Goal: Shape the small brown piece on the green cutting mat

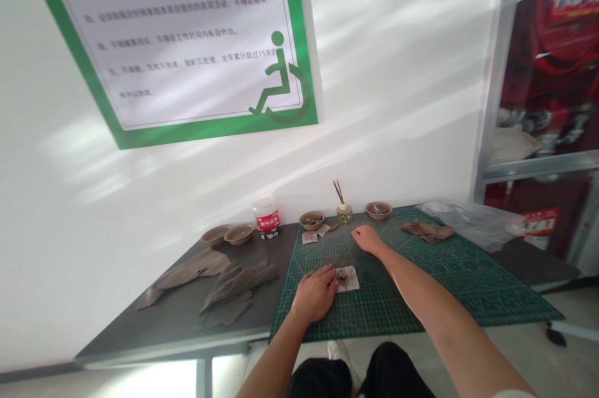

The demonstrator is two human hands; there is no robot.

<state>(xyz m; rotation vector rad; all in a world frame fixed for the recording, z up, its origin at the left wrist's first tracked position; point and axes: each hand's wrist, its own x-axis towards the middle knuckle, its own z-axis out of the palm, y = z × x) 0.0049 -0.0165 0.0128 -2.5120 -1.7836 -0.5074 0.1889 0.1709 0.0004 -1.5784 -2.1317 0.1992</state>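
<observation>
Centrally, my left hand (314, 294) lies back-up on the green cutting mat (468, 286), its fingers reaching to the left edge of a white paper square (352, 281) that carries a dark brown fragment (342, 274). The fingers look extended rather than closed, though I cannot tell whether they grip the paper. Light, flat pressure from a hand placed like this steadies a small sheet on the mat and stays clear of the fragment. Farther along the mat, my right hand (368, 239) rests palm-down, its fingers curving out of view, so I cannot tell whether it is open or holding anything. Nearest it are a tan bowl (311, 220) and two small paper squares (309, 237) to the far left, and a second tan bowl (379, 210) to the far right. Between those bowls stands a small bottle with thin sticks (344, 214). On the grey table (178, 329) to the left lie long, dark, wood-like pieces (236, 282), with a white tub (266, 217) beyond them.
</observation>
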